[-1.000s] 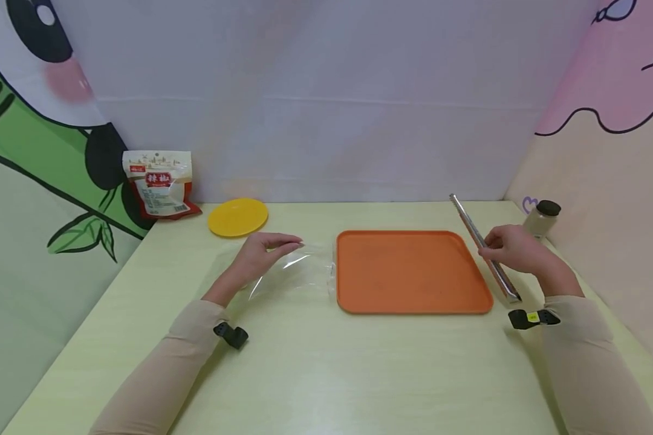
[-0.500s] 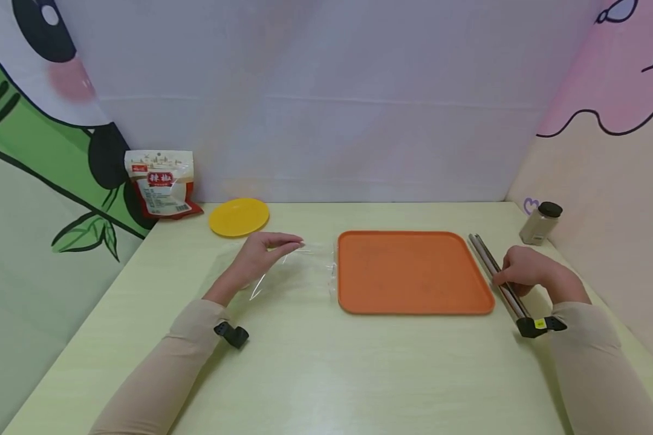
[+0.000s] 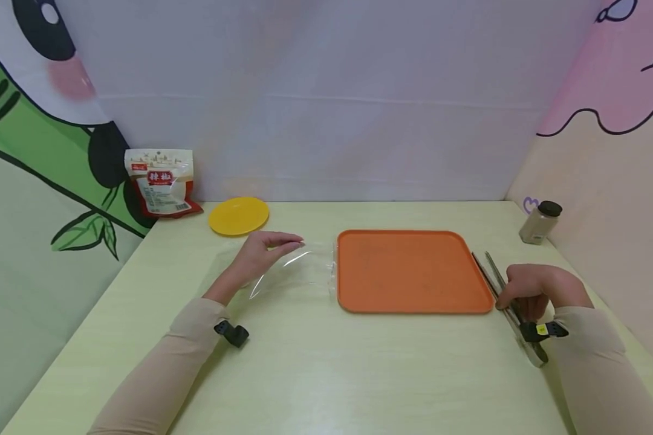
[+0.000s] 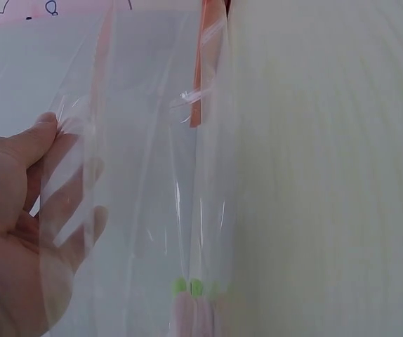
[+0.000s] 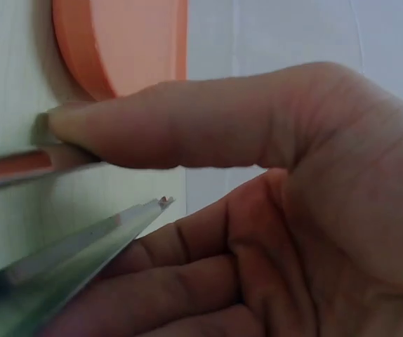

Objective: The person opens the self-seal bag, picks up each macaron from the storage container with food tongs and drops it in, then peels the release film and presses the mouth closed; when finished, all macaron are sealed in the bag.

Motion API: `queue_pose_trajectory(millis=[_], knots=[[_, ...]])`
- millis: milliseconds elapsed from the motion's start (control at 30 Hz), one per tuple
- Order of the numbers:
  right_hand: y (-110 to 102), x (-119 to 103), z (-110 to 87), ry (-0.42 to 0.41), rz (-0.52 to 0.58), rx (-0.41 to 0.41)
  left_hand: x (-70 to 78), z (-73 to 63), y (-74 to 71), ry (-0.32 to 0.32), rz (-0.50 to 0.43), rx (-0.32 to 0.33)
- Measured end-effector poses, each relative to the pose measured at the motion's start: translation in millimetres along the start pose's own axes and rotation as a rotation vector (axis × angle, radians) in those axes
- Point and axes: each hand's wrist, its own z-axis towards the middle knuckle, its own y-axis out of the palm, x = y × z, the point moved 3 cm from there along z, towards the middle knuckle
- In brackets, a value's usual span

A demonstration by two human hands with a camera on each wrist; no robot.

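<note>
My left hand (image 3: 261,257) pinches the edge of a clear plastic bag (image 3: 299,275) between thumb and fingers, lifting part of it off the table. In the left wrist view the see-through film (image 4: 138,175) hangs across the fingers, with small pink shapes with green ends (image 4: 191,309) showing at the bottom. My right hand (image 3: 536,287) holds metal tongs (image 3: 536,357) beside the orange tray (image 3: 413,272). Their two arms spread apart toward the back, and the joined end points toward me. The right wrist view has the thumb (image 5: 159,126) on one arm and fingers along the other.
The orange tray lies between the hands, its left edge against the bag. A yellow disc (image 3: 238,216) and a red and white food pouch (image 3: 160,184) are at the back left. A black-capped jar (image 3: 540,223) stands at the back right near the wall.
My right hand has drawn the tongs toward me, down the tray's right side, and their arms have spread from nearly together to apart. The left hand keeps its place on the bag.
</note>
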Motion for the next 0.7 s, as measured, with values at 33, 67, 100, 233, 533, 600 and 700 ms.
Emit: queue_pose_trajectory(millis=[33,67,100,233,533,600,700], knots=[[0.7,-0.2,-0.6,0.009,0.003,0.0,-0.2,-0.2,-0.1,0.002,0.002,-0.001],[1.5,-0.4,-1.1,0.017,0.002,0.0,-0.2,-0.3,-0.3,0.005,0.004,-0.002],[2.1,-0.2,-1.5,0.029,0.008,0.001,-0.2,-0.5,-0.4,0.006,0.007,0.0],[4.0,0.6,-2.6,0.065,0.028,0.001,0.2,-0.8,-1.2,0.014,0.023,0.003],[5.0,6.5,-3.8,0.078,0.051,0.012,0.8,-0.3,-1.9,0.009,0.01,-0.005],[3.7,7.1,-4.2,0.083,0.06,0.008,0.4,-0.3,-1.5,0.009,0.01,-0.006],[-1.6,7.3,-8.6,0.078,0.056,0.007,-0.8,-0.7,-1.4,0.004,0.01,-0.004]])
